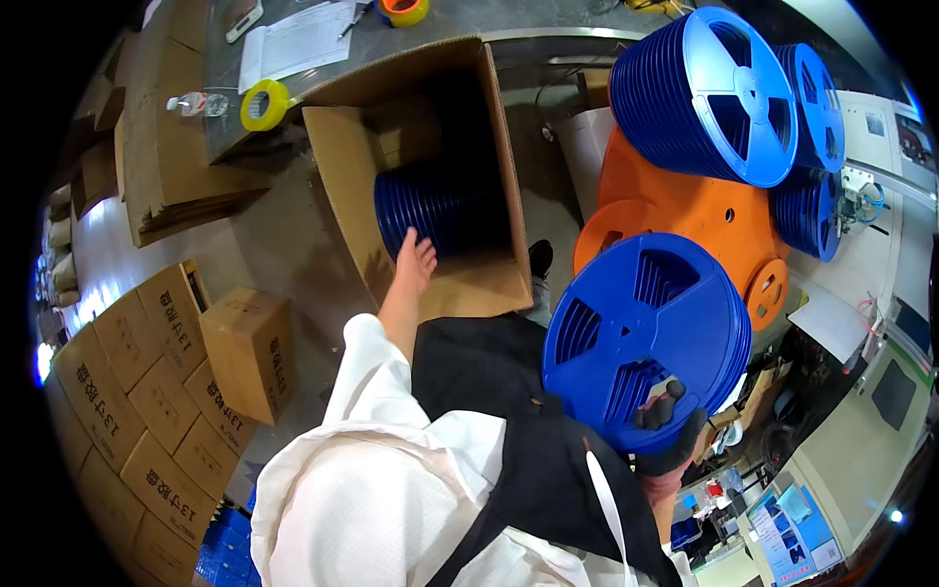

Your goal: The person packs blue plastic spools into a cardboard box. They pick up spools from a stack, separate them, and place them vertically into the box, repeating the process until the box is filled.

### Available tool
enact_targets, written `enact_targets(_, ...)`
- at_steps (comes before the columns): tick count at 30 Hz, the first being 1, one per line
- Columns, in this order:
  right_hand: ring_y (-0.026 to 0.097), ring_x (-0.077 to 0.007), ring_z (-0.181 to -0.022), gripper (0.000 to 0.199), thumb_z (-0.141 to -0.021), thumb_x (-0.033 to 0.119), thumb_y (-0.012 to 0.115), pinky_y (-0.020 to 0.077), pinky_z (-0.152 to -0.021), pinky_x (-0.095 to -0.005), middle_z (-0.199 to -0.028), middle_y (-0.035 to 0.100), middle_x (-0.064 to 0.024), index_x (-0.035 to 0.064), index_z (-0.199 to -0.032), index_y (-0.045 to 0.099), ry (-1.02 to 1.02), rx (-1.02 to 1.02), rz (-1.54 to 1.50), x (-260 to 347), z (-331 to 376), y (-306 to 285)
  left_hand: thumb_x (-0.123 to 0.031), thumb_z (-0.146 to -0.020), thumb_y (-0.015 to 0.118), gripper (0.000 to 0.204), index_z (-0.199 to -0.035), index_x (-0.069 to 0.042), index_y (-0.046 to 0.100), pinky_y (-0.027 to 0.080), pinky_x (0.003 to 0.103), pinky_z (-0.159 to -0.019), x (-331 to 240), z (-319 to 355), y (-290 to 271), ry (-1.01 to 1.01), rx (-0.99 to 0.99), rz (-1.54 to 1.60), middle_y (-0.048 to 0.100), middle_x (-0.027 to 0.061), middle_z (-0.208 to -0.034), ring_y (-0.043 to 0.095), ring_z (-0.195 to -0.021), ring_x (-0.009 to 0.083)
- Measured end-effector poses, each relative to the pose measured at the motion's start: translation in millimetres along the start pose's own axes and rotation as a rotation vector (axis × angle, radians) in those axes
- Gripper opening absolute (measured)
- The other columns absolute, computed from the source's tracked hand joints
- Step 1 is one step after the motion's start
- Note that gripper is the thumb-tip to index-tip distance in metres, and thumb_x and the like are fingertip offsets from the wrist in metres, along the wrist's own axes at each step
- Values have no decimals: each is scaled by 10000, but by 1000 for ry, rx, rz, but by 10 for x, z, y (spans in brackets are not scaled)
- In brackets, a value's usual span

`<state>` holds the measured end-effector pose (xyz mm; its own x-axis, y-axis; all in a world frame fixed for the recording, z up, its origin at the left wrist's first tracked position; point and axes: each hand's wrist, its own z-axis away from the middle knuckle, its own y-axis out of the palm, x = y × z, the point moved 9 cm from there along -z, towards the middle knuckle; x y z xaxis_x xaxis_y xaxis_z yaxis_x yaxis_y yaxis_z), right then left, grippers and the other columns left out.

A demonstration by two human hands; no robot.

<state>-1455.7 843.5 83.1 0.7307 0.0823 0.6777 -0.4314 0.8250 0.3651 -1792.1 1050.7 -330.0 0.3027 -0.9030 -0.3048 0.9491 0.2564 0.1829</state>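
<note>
My bare left hand (pixel 418 256) is at the near side of an open cardboard box (pixel 339 166), its fingers stretched out and slightly apart. Just beyond the fingertips, a row of dark blue plastic reels (pixel 411 203) stands inside; whether I touch them is hard to tell. Deep shadow hides the box's right interior. On my right side, a stack of blue plastic reels (pixel 641 323) is held against my body. My right hand (pixel 675 421), in a dark glove, grips its lower edge, with fingertips hooked through an opening in the front reel.
More blue reel stacks (pixel 748 93) rest on an orange stand (pixel 685 196) at the right. Yellow tape (pixel 264 105), paper sheets (pixel 298 41) and a plastic bottle (pixel 198 104) lie around the far table. Sealed cartons (pixel 147 391) pile up at the left, beside flattened cardboard (pixel 186 210).
</note>
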Motion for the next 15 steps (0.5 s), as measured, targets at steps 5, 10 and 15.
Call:
enact_targets(5,405,-110,-649,532,-937,530,477,347,-567,-267,-740,439,17,42,-1144,511,-76,147,-224,155,82,280,-428,-959,492,598,-1459,-150,318,411,347,-947,-4,822,-258,3,41,-247,501,106,-1353,525,-1154,229)
enact_targets(10,503,-134,-692,525,-929,538,467,420,-606,-266,-845,527,-16,58,-1136,521,-128,-170,-265,133,353,248,-277,-974,515,424,-1348,-84,463,447,256,-851,-522,1454,115,232,186,-364,611,50,-1173,590,-982,128)
enact_targets(15,493,-124,-659,533,-923,535,481,416,-592,-263,-828,527,-11,49,-1137,525,-156,432,-487,206,439,599,-199,-983,485,377,-1326,-44,480,416,277,-919,-1017,2096,590,517,332,-390,606,71,-1181,562,-1044,131)
